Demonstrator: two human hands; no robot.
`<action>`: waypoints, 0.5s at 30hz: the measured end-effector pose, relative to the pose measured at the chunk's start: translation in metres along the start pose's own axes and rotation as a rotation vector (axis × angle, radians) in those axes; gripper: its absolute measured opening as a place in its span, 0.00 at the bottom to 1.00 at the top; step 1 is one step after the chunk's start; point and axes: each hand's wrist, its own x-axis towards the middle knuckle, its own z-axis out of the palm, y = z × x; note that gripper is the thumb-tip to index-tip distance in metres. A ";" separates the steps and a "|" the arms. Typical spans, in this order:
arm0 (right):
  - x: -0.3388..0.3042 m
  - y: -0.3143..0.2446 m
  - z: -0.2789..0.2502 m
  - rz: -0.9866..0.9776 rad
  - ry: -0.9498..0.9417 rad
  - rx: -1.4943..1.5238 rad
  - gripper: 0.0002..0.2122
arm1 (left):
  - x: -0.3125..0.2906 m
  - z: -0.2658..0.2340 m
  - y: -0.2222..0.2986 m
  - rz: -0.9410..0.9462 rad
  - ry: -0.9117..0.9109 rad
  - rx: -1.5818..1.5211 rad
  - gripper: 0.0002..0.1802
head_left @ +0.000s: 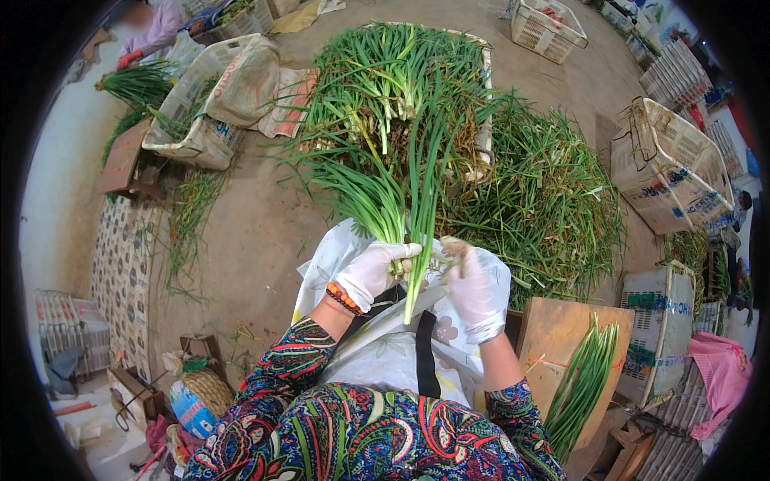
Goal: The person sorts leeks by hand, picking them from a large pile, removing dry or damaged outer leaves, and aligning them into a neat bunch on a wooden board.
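Observation:
My left hand (370,274), in a white glove, is closed around a bunch of scallions (370,196) over my lap. Its green leaves point away from me. A longer scallion stalk (420,232) crosses at the left thumb, its pale end hanging toward me. Just right of the stalks is my right hand (475,298), also gloved, with fingers bent together. Its fingertips look slightly blurred and brownish, and what they pinch is unclear. A white patterned apron (373,361) covers my lap beneath both hands.
Ahead, a crate (486,96) is heaped with untrimmed scallions. Discarded leaves (537,200) pile up to its right. A wooden board (533,329) at my right carries a sorted scallion bunch (584,377). Crates (670,172) stand around. Another person (152,32) in red gloves works far left.

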 end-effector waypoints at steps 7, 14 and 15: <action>0.015 0.003 -0.021 -0.160 0.149 -0.475 0.15 | 0.013 -0.012 -0.009 0.011 -0.054 -0.052 0.07; 0.035 0.070 -0.041 -0.045 -0.061 -0.628 0.16 | 0.009 -0.003 -0.003 0.036 -0.021 -0.033 0.10; 0.024 0.066 -0.021 -0.001 -0.195 -0.294 0.17 | 0.015 -0.006 -0.009 0.036 -0.024 -0.049 0.10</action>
